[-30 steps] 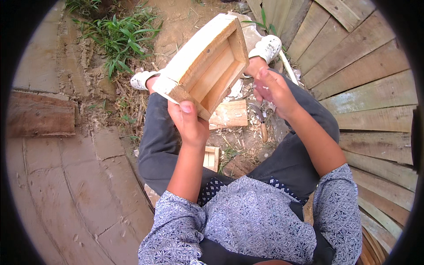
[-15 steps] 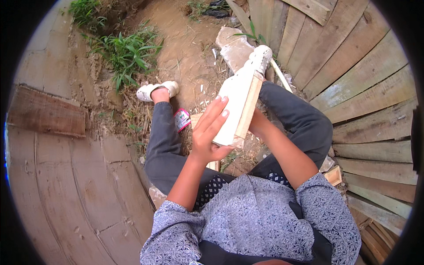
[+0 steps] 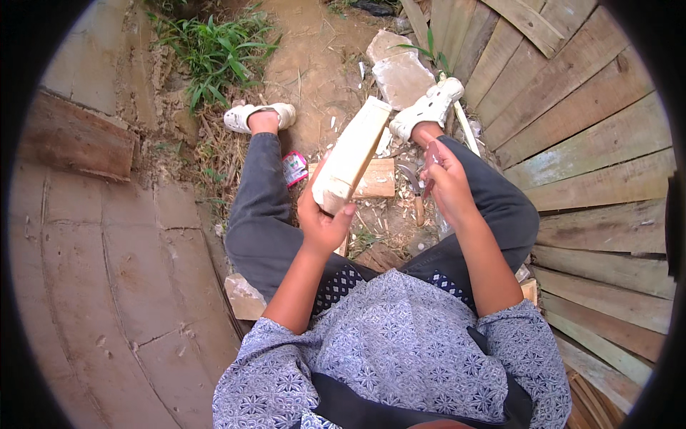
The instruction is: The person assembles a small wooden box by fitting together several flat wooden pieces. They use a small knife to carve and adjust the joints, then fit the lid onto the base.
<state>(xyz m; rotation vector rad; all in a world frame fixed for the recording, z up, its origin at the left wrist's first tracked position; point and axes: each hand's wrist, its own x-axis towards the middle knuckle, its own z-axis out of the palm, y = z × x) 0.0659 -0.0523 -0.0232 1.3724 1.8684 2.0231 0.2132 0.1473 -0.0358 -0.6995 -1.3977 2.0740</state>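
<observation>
My left hand (image 3: 323, 223) grips the lower end of a pale, carved wooden block (image 3: 351, 154), which tilts up and away to the right. The fingers wrap behind it and the thumb rests at its near end. Apart from the block, to its right, my right hand (image 3: 450, 184) is closed on a small, flat reddish-brown piece (image 3: 432, 161) that looks like folded sandpaper. Between my legs, a wooden board (image 3: 375, 179) lies on the ground under the raised block. Beside it rests a curved knife (image 3: 417, 196) with a wooden handle, among wood shavings.
A pink-rimmed container (image 3: 294, 169) lies by my left shin. Flat stones (image 3: 404, 79) sit beyond my right clog (image 3: 430, 107). A plank fence (image 3: 593, 161) closes the right side, and a mud-coloured wall (image 3: 107, 286) runs along the left. Grass (image 3: 221, 53) grows at the far left.
My right hand has come out from behind the block and moved right, showing the reddish-brown piece. My left hand has shifted from lying over the block to gripping its lower end.
</observation>
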